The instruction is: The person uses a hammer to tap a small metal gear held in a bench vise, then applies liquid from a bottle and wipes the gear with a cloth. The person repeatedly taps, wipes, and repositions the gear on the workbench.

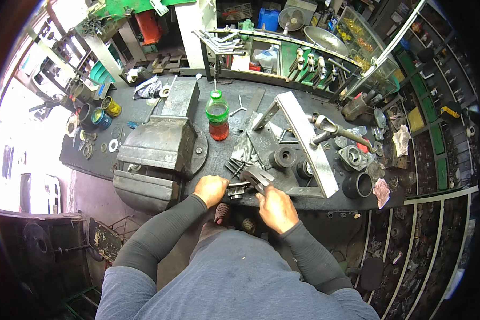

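At the bench's front edge, my left hand (212, 189) is closed on the left end of a thin, light metal part. Just under that part sits a small toothed gear (236, 193); whether the two are joined I cannot tell. My right hand (277, 209) grips a dark metal tool (257, 177) with a broad, split head, tilted to the upper left beside the gear. Its exact kind is unclear, and my fingers hide its lower end. Several slim dark metal pins or bits (233, 166) lie on the bench just beyond.
A big bench vise (157, 144) stands left of my hands. Beyond them is a green-and-red plastic bottle (217, 114). A welded steel frame (309, 144) stands to the right, near a round hollow bushing (285, 156) and a dark cylinder (358, 185). Parts shelves (410, 250) line the right side.
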Available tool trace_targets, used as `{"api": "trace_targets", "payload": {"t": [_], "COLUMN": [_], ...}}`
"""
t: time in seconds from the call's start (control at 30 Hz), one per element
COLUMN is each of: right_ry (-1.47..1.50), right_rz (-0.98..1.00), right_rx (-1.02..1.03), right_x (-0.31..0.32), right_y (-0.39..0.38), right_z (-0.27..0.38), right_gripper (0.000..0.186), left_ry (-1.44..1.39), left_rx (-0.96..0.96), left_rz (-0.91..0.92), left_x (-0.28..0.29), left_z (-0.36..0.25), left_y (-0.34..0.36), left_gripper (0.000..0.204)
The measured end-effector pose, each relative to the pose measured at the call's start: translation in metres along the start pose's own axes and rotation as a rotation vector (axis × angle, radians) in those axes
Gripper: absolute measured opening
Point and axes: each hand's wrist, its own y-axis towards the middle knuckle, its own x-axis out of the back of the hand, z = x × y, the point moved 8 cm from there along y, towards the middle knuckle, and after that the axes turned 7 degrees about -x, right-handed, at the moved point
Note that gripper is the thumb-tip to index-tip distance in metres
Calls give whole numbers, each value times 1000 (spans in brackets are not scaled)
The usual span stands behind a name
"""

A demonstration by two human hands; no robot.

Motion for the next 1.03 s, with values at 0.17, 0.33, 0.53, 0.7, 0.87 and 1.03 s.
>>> {"api": "trace_targets", "payload": {"t": [0.17,0.33,0.53,0.7,0.87,1.03], "right_ry": [313,-73,274,-89,27,92], "right_rz": [-351,125,-221,94,-118,-269], "right_rx": [271,-36,217,15,158,290], "right_x": [49,-38,47,-47,34,35], "right_y": [-15,-3,-8,2,7,4], "right_z": [51,-8,63,-6,51,61], "right_gripper": [26,35,34,32,30,26], "left_ry": [-5,14,47,50,72,99], "left_rx": [25,-17,26,21,-6,-13], "left_rz": [20,-27,-32,-46,-82,-36], "left_x": [-5,-5,-11,-10,-20,-13], "left_z": [0,-7,0,-5,-4,-10], "left_y": [-4,-7,-11,-10,-14,-15], "left_gripper": [19,17,16,15,14,15]}}
